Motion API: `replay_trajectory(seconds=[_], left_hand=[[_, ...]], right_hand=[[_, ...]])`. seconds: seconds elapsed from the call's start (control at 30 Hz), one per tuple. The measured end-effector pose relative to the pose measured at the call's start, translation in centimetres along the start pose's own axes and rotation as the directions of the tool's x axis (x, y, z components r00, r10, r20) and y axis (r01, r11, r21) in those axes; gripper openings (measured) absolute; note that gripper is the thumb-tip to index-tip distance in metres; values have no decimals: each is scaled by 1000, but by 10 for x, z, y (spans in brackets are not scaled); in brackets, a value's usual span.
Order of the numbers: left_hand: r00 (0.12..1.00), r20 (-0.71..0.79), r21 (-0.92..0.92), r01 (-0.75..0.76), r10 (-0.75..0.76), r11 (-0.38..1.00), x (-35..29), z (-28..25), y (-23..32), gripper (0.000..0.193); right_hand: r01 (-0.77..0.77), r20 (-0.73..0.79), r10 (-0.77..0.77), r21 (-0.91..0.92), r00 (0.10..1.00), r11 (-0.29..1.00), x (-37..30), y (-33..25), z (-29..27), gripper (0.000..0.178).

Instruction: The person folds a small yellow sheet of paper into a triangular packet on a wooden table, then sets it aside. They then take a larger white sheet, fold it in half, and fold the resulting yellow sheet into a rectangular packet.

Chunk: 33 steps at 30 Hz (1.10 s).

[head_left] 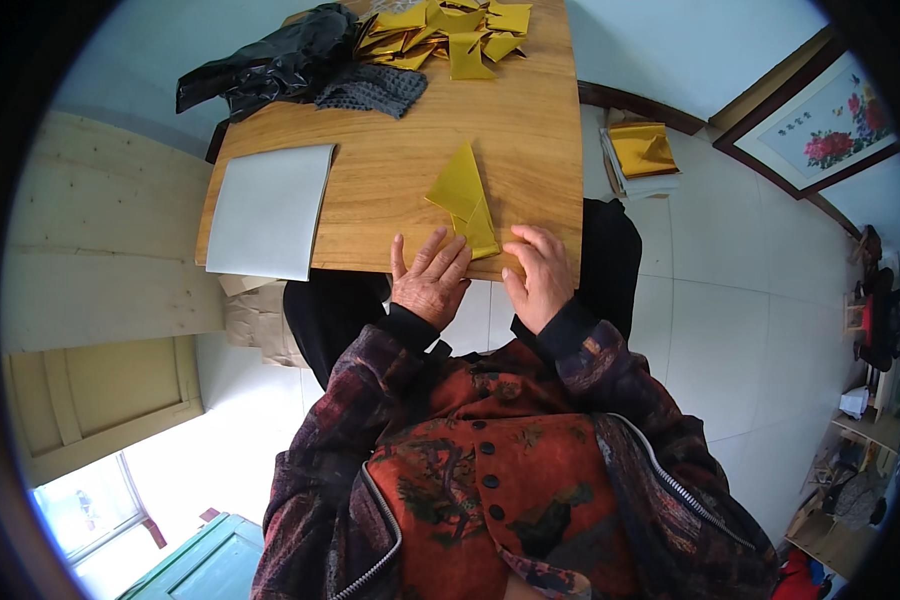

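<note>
A partly folded sheet of gold foil paper lies near the front edge of the wooden table, its pointed end away from me. My left hand rests with fingers spread on the table edge, the fingertips touching the paper's lower left side. Just right of the paper is my right hand, thumb and fingers apart and curved, with nothing seen between them. Whether its fingertips touch the paper's edge is hard to make out.
Folded gold paper pieces are heaped at the table's far end beside a black plastic bag and a dark textured cloth. A stack of silvery-grey sheets lies at left. More gold paper sits low on the right.
</note>
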<state>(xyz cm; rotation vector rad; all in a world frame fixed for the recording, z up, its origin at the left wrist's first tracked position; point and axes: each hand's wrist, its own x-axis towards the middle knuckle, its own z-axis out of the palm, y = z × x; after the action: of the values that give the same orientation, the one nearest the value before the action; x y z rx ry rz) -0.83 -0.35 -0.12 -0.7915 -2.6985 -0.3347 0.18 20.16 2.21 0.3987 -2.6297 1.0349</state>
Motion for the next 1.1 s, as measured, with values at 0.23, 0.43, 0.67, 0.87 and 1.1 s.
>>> replay_trajectory(seconds=[0.23,0.43,0.67,0.87,1.1], left_hand=[[999,37,24,37,-37,999,-1,5,7,73],[997,39,-15,64,-64,998,-4,10,7,80],[997,16,-77,73,-72,994,-4,10,8,78],[994,-33,-163,97,-104,982,-3,8,9,70],[994,-53,-129,89,-96,988,-2,9,9,66]], right_hand=[[-163,87,161,27,983,986,20,4,10,11],[-200,87,195,60,977,978,24,5,11,9],[-191,76,190,8,979,982,20,1,13,9],[-223,87,215,111,973,968,23,1,13,7],[-225,114,210,130,971,966,21,-2,14,3]])
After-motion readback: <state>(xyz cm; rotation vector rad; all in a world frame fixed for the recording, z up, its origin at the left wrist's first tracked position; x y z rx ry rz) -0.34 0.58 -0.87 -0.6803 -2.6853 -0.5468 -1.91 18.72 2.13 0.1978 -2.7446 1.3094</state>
